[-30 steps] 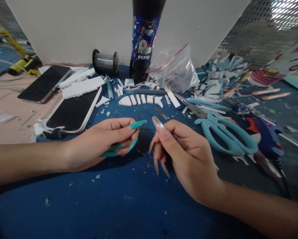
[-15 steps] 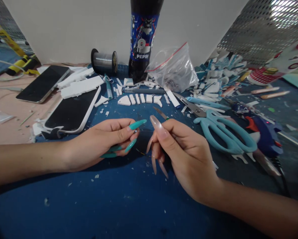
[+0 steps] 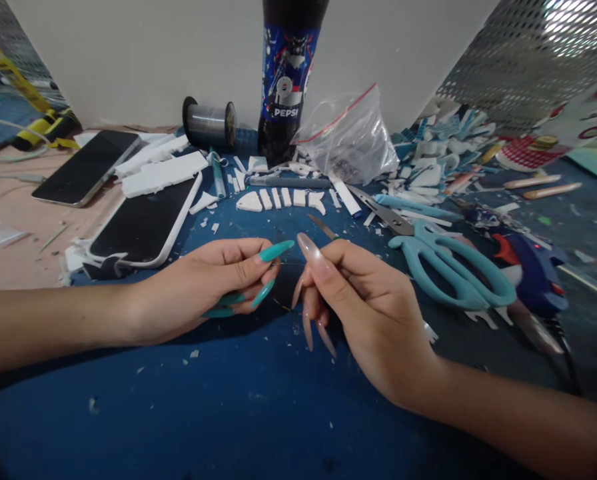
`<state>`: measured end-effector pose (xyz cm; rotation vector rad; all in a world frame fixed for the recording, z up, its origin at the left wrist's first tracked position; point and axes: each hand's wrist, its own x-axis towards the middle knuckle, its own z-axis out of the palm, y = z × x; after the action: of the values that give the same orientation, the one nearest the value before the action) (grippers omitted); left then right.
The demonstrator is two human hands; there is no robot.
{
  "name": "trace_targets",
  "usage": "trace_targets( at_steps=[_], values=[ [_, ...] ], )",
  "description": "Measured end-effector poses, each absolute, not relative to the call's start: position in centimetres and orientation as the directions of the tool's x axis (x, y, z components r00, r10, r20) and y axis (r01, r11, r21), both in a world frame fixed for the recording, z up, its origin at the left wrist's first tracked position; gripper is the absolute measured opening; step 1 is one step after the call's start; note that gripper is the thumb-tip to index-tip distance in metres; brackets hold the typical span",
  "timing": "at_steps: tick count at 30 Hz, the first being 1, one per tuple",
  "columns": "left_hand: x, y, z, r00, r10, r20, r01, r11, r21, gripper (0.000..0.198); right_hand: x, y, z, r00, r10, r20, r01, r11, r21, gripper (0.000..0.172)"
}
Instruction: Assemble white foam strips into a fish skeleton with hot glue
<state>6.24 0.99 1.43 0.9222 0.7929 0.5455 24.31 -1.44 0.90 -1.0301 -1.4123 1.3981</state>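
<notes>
My left hand [image 3: 233,277], with long turquoise nails, is closed in a pinch above the blue mat [image 3: 193,407]. A faint thin line shows at its fingertips, too fine to name. Facing it, a short gap away, is my right hand [image 3: 358,300], with long pale glossy nails. Its thumb and index finger are pressed together, and whatever lies between them is hidden. Just beyond the hands, white cut pieces [image 3: 280,199] lie in a row shaped like a fish skeleton. A pointed blade [image 3: 321,227] sticks out from behind my right hand.
Light-blue scissors [image 3: 453,267] and a blue glue gun [image 3: 528,267] lie at the right. Behind stand a Pepsi bottle [image 3: 286,87], a spool [image 3: 208,125] and a zip bag [image 3: 351,143]. Two phones [image 3: 141,220] lie left; a scrap heap [image 3: 433,153] sits back right.
My right thumb and fingertips have shifted slightly left, toward my left hand. A tiny shiny spot at my left fingertips no longer shows; a faint thin line shows there now.
</notes>
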Motion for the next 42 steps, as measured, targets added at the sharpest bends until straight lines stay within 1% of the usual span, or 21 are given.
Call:
trace_targets(
  at_steps=[14,18,26,34,42],
  values=[
    [6.28,0.91,1.38,0.6,0.717,-0.355,-0.083,0.497,0.864,0.024,24.5,-1.37,0.75,-0.268,0.963,0.032,-0.005,0.032,-0.999,0.028],
    [6.29,0.98,1.25,0.6,0.72,-0.349,-0.082,0.489,0.868,0.025,24.49,-1.4,0.71,-0.274,0.961,0.033,-0.004,0.034,-0.999,0.03],
    [6.2,0.81,1.4,0.603,0.72,-0.342,-0.085,0.485,0.87,0.025,24.49,-1.43,0.66,-0.28,0.96,0.008,-0.036,-0.002,-0.999,0.03],
    [6.22,0.75,1.35,0.594,0.729,-0.339,-0.09,0.479,0.873,0.025,24.4,-1.39,0.6,-0.273,0.962,-0.001,-0.02,-0.007,-1.0,0.03],
    [6.41,0.89,1.25,0.612,0.723,-0.321,-0.108,0.479,0.871,0.027,24.35,-1.4,0.66,-0.299,0.954,0.003,-0.017,-0.002,-1.0,0.029]
  ],
)
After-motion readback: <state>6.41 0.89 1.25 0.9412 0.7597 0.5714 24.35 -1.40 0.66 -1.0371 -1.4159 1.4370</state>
